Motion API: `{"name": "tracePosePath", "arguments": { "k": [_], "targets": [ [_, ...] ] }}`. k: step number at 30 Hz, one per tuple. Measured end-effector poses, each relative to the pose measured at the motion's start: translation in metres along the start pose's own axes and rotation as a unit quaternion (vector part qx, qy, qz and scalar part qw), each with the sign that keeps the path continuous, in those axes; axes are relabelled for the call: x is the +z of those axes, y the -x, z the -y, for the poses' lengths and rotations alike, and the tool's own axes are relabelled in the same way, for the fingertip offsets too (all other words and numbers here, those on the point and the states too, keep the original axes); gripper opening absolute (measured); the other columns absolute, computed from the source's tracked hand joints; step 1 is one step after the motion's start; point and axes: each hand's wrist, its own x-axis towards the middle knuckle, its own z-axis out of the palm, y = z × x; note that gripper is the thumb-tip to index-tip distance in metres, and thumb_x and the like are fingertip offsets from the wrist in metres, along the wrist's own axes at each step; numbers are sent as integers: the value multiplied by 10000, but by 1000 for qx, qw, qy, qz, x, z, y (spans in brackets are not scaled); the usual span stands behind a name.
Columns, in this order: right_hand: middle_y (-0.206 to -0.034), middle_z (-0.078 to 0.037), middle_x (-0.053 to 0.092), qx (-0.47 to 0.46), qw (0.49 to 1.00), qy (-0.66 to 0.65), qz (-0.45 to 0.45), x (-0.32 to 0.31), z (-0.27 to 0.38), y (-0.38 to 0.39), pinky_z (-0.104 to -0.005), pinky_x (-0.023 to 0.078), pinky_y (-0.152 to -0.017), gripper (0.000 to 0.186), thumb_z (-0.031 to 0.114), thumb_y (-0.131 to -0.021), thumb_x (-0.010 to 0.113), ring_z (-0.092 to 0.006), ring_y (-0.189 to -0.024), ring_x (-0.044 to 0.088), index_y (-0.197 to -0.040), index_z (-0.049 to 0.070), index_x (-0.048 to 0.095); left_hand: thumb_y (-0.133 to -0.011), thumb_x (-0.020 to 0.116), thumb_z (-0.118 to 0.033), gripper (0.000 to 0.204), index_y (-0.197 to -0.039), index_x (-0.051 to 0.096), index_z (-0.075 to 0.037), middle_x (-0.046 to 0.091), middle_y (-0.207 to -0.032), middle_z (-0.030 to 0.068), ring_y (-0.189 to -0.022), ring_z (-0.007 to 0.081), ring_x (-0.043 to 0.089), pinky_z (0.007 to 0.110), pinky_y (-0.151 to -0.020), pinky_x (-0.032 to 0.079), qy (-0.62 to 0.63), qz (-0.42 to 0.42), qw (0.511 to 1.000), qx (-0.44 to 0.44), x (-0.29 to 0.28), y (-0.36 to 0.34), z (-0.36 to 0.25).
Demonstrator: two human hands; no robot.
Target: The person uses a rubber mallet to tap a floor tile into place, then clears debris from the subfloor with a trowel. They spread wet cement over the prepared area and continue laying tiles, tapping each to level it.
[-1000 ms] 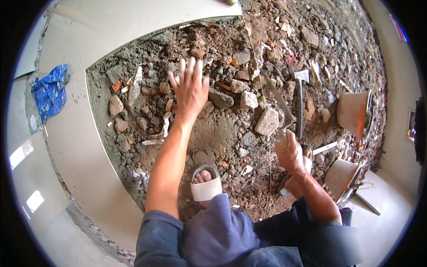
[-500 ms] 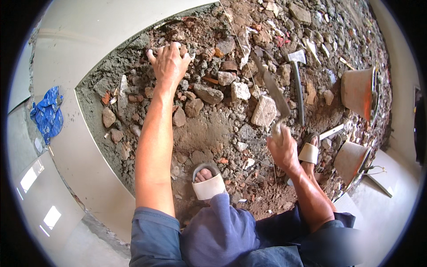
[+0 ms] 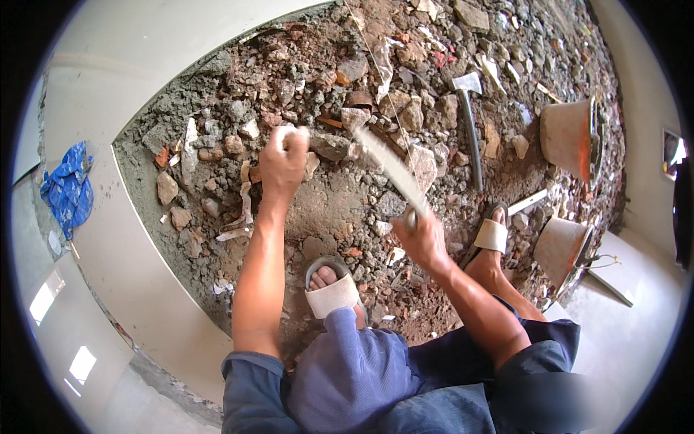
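In the head view, a bed of rubble and earth carries everything in hand, its curved left edge running along a pale tiled floor, with one corner of the bed at the upper left. The left hand is over the left half of the bed, well in from that edge, its fingers clenched; I cannot tell whether they enclose anything. The right hand, near the bed's middle, has its fingers wrapped around the handle of a trowel, whose blurred blade slants up and left toward the stones ahead of the left hand's wrist. Between the two hands lies a fairly level patch of earth, giving some open room, down to the left sandal at the near edge. On the right side there is less room: a hatchet-like tool lies beyond the trowel, the right sandal is near the right hand, and an upper bucket and a lower bucket stand toward the bed's right edge. A crumpled blue sheet lies outside the left edge.
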Motion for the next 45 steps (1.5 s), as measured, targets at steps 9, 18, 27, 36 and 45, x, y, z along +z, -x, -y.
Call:
{"name": "tracePosePath", "arguments": {
  "k": [9, 18, 27, 36, 45],
  "targets": [
    [-1231, -223, 508, -67, 988, 111, -85, 34, 42, -118, -418, 552, -750, 349, 316, -869, 673, -327, -936, 607, -969, -2, 569, -847, 663, -293, 354, -1098, 602, -51, 675, -776, 87, -619, 190, 667, 306, -545, 537, -430, 222, 847, 220, 22, -15, -2],
    [-1235, -222, 499, -17, 996, 84, -6, 15, 52, -112, -435, 563, -803, 305, 271, -857, 675, -318, -971, 622, -1040, 50, 574, -821, 724, -336, 350, -1056, 608, -106, 673, -703, 29, -566, 121, 636, 271, -536, 522, -461, 253, 841, 128, 25, -13, -8],
    [-1044, -109, 625, -19, 937, 139, -320, -221, -31, -94, -310, 525, -676, 300, 261, -883, 676, -169, -806, 614, -1062, 26, 623, -808, 692, -494, 776, -1353, 340, -69, 644, -977, 118, -700, 211, 639, 367, -711, 552, 145, 386, 908, 71, 99, -9, -160],
    [-928, -90, 693, -185, 932, 309, -45, -157, 17, -79, -276, 551, -650, 263, 120, -859, 696, -163, -777, 667, -1106, 50, 635, -795, 746, -289, 463, -1155, 551, -73, 623, -1066, 101, -993, 248, 594, 502, -971, 373, 14, 89, 990, 110, 42, 89, -51],
    [-788, -217, 654, -56, 993, 89, 53, 76, 92, -112, -440, 477, -681, 421, 364, -826, 688, -357, -710, 629, -1012, -9, 628, -809, 665, -125, 197, -970, 553, -101, 540, -953, 54, -913, 219, 527, 440, -795, 337, -315, -198, 923, 103, -5, 94, 36]
  ]
}}
